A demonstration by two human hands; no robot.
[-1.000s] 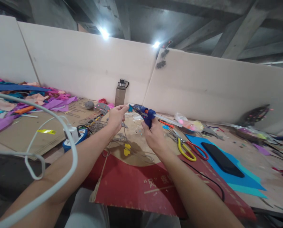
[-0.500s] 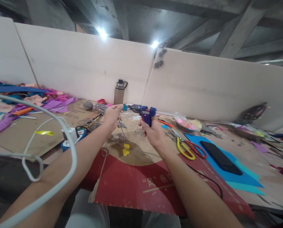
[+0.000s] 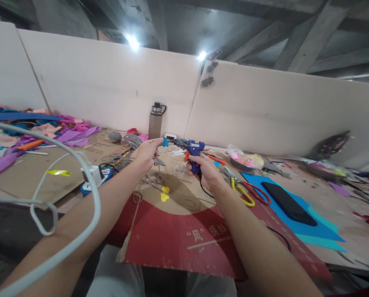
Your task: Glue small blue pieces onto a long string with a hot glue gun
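Observation:
My right hand (image 3: 203, 165) is wrapped round the handle of a blue glue gun (image 3: 192, 149) with an orange trigger. Its nozzle points left, close to a small blue cut-out piece (image 3: 165, 142). That piece is pinched at the fingertips of my left hand (image 3: 148, 153). Whether nozzle and piece touch is too small to tell. Yellow cut-out shapes (image 3: 165, 193) lie on the cardboard below my hands. Grey cord (image 3: 150, 177) is loosely tangled beside and under my left hand.
A red-edged cardboard sheet (image 3: 178, 243) covers the near table. To the right lie yellow-handled scissors (image 3: 243, 193), red-handled scissors (image 3: 256, 192) and a black phone (image 3: 288, 203) on blue sheets. A bottle (image 3: 155, 121) stands behind. A white cable (image 3: 94, 198) loops across my left forearm.
The glue gun has shifted slightly right and down, and its nozzle is now a little farther from my left fingertips. More of the blue piece shows.

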